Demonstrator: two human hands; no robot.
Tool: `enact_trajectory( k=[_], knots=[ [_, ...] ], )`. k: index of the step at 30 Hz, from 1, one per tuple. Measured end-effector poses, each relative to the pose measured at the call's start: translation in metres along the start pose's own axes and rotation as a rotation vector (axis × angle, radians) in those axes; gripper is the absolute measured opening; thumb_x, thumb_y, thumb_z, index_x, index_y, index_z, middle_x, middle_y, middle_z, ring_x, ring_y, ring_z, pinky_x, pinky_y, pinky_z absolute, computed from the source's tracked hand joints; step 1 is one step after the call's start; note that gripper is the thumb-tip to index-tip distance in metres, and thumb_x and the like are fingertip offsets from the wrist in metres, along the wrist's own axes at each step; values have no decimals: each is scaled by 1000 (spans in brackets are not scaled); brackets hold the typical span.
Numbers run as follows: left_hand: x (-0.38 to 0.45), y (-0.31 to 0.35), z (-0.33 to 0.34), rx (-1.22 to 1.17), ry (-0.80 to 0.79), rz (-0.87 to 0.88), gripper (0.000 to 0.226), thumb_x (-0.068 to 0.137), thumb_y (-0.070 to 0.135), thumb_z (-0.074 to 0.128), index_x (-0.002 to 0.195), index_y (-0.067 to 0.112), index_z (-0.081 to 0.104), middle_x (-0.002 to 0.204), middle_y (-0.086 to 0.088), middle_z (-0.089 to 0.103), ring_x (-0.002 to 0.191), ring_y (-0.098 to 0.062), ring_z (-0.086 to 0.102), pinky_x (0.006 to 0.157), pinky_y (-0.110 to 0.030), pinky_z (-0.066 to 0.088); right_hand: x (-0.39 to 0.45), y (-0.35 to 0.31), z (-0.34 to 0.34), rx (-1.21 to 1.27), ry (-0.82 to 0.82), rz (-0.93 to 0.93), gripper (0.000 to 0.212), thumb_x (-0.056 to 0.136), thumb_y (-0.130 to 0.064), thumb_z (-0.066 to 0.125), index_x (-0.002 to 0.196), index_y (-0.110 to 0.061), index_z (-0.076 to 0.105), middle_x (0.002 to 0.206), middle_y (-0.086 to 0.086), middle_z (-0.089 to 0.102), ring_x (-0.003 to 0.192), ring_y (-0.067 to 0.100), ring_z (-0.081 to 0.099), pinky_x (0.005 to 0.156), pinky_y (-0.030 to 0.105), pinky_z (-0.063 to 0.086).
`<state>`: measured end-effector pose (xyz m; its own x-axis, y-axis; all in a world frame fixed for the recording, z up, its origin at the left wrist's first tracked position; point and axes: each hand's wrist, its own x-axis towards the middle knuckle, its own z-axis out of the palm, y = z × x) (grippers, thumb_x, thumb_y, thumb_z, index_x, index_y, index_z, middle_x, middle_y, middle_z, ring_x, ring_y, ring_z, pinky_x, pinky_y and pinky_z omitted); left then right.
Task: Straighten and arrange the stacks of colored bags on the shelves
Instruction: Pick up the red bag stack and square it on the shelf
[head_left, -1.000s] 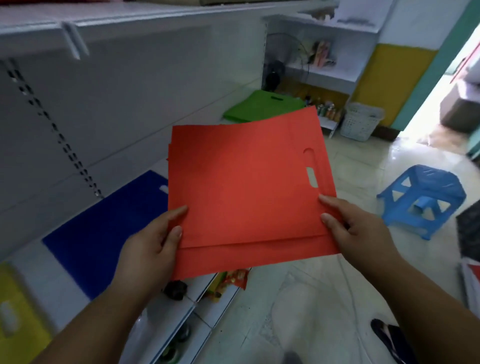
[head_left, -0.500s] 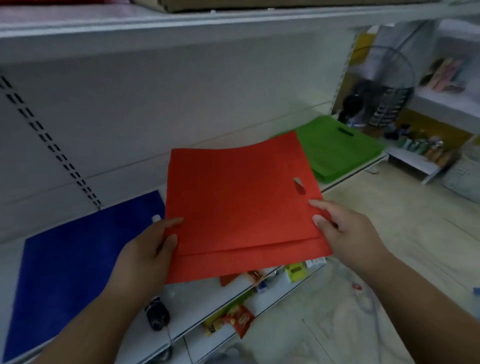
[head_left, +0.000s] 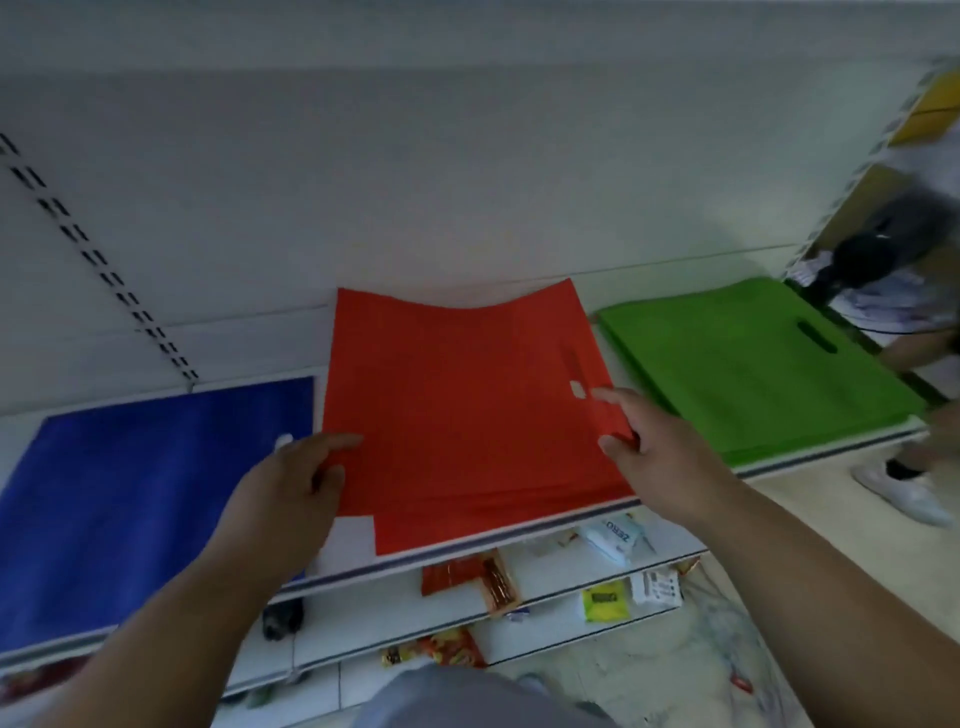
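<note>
Three stacks of coloured bags on one white shelf (head_left: 545, 543), side by side along its length.

Blue bags (head_left: 140, 499): far left, lying flat, pale handle slot showing near the right edge.

Red bags (head_left: 467, 410): middle position, between blue and green, touching neither. Held at both sides; near edge on the shelf front, slightly overhanging the lip; far edge lifted and bowed against the back panel (head_left: 415, 182). Handle slot on the right side, just beside the right fingertips. At least two layers visible (lower one sticking out at the near edge).

Green bags (head_left: 753, 364): right end, lying flat, dark handle slot toward the far right corner.

Left hand (head_left: 283, 499): gripping the left edge of the red stack, thumb on top, fingers curled underneath.

Right hand (head_left: 660, 452): pinching the right edge of the red stack, forefinger stretched forward across the top toward the slot, thumb pressed on the edge.

Lower shelves (head_left: 395, 608): scattered small packets, among them a red-orange wrapper (head_left: 467, 574), a yellow-green packet (head_left: 605, 600) and a pale pouch (head_left: 613, 540).

Floor (head_left: 841, 566): pale, glossy. Right background blurred; dark shape there not identifiable.
</note>
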<state>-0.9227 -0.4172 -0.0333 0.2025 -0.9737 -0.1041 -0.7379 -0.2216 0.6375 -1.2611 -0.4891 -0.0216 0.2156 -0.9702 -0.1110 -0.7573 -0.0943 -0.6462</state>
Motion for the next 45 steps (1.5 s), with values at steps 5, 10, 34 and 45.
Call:
enact_trajectory(
  k=[5,10,34,45],
  knots=[
    [-10,20,40,162,104,-6,34,100,15,44,124,30,62,106,9,54,82,-5,53,67,-18,42,21,27,-3,-191,-120,0,51,99,-20,56,146,-30,38,117,0,64,48,-1,55,46,12,39],
    [-14,29,59,274,125,-38,35,98,17,47,127,28,63,103,7,53,88,-12,56,77,-27,51,28,38,1,-386,-60,-52,44,97,-27,55,140,-21,47,113,3,65,90,17,63,81,36,54],
    [-117,-64,-14,295,332,-15,30,87,23,67,117,25,68,103,1,60,91,-25,61,78,-38,51,-24,-140,92,-547,85,-411,43,90,-44,57,125,-19,56,114,6,50,109,30,50,93,43,44],
    [-317,-293,-194,248,621,-459,23,89,22,62,110,33,66,94,14,58,85,-15,59,73,-32,46,-128,-439,310,-173,-148,-869,47,91,-42,60,132,-18,56,120,4,53,106,23,54,89,41,47]
  ],
)
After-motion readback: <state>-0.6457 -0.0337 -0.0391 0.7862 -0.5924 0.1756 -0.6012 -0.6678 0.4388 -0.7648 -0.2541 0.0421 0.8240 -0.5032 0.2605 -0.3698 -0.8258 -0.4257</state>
